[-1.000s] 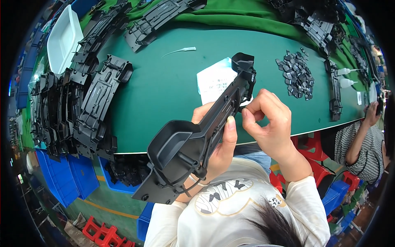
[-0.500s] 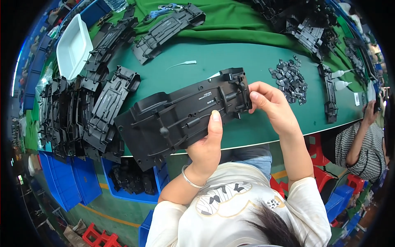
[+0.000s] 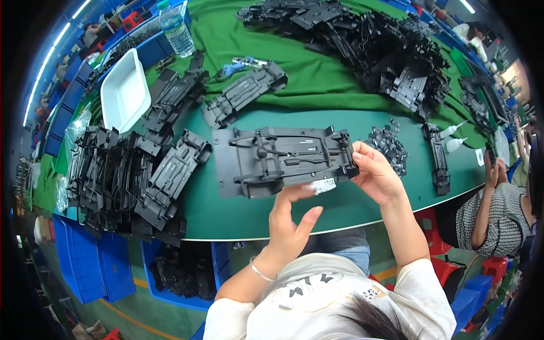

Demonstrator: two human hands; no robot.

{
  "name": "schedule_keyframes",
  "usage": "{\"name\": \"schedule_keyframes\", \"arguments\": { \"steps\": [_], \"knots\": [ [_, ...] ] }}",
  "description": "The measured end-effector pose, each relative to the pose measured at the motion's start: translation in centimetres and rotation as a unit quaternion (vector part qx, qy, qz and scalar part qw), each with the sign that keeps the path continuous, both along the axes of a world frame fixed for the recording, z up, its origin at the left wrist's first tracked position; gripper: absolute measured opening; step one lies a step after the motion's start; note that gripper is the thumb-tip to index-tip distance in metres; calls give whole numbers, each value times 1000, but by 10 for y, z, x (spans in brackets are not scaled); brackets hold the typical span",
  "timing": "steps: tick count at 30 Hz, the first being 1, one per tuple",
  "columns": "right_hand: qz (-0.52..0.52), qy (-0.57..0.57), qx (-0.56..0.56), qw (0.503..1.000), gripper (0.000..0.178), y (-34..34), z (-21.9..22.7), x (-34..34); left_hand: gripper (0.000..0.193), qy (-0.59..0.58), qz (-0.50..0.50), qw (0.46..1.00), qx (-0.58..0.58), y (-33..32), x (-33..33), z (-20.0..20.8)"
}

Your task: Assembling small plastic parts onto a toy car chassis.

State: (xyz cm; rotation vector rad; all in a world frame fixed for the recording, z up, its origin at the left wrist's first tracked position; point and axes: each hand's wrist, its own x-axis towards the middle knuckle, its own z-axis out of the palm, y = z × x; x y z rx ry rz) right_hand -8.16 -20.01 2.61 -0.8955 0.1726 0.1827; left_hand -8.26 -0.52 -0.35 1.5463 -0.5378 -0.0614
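A long black plastic chassis part [image 3: 294, 156] with moulded ribs and rods is held level above the green table [image 3: 249, 218]. My right hand [image 3: 378, 174] pinches its right end between thumb and fingers. Below its near edge, my left hand [image 3: 292, 220] has its thumb spread away and its fingers stretched up to the edge. Those fingertips are partly hidden and seem to touch a white label or flap [image 3: 324, 186] that sticks out under the part.
Similar chassis parts [image 3: 173, 175] stand stacked at the left, and a large heap [image 3: 391, 54] lies far right. Small black pieces [image 3: 388, 148] form a pile right of my hands. A white tray [image 3: 126, 93], water bottle [image 3: 176, 31] and blue bin [image 3: 224, 272] are around; a co-worker [image 3: 490, 218] sits right.
The chassis part has turned from slanted to nearly level and tipped. My left thumb has lifted off its face, and a white label or flap has come into view below it.
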Motion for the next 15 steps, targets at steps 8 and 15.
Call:
{"name": "schedule_keyframes", "arguments": {
  "steps": [8,15],
  "knots": [
    [-127,18,-24,991,12,-32,11,39,2,-72,102,989,83,35,-5,-19],
    [-216,-136,-318,913,11,-40,31,184,12,-168,163,969,84,32,-8,-32]
  ]
}}
